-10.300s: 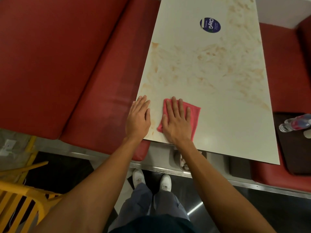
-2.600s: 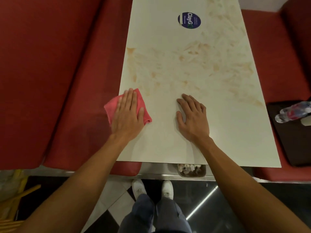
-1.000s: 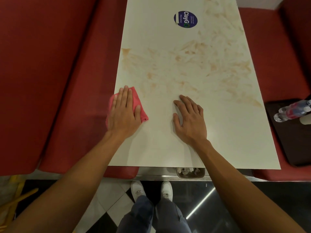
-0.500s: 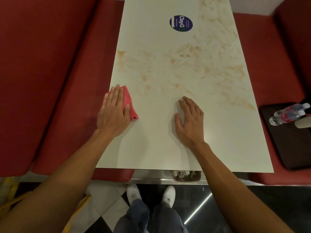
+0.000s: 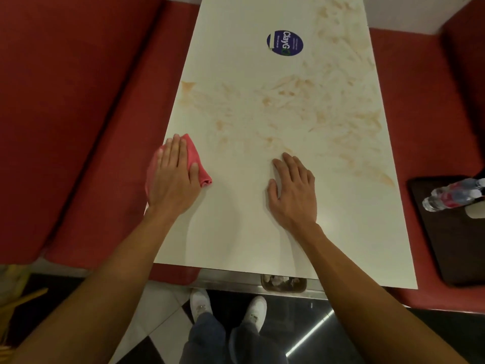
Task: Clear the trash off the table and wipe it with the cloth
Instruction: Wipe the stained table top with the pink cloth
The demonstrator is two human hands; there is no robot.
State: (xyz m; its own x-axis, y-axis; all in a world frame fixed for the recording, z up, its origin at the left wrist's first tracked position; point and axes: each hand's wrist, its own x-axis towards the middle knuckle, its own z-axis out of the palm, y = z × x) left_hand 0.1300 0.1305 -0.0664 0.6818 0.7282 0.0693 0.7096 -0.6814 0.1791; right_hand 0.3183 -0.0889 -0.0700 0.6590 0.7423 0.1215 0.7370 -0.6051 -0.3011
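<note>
- Red bench seat (image 5: 78, 127): padded, running along the left side of the tabletop.
- Left hand (image 5: 173, 179): palm down, fingers straight and held close together, pressing flat on the cloth.
- Pink cloth (image 5: 196, 166): bunched under the left hand at the left edge of the tabletop; part of it hangs over that edge.
- Tabletop (image 5: 236, 232): pale and long; its near part looks clean.
- Brown smears (image 5: 315, 109): streaks across the middle and far right of the tabletop.
- Round blue sticker (image 5: 285, 43): lies flat near the far end.
- Right hand (image 5: 294, 190): palm down on bare tabletop, fingers slightly spread, holding nothing, well apart from the cloth.
- Dark tray (image 5: 451, 253): on the right-hand seat, beside the tabletop.
- Plastic water bottle (image 5: 451, 197): lying on its side on the tray.
</note>
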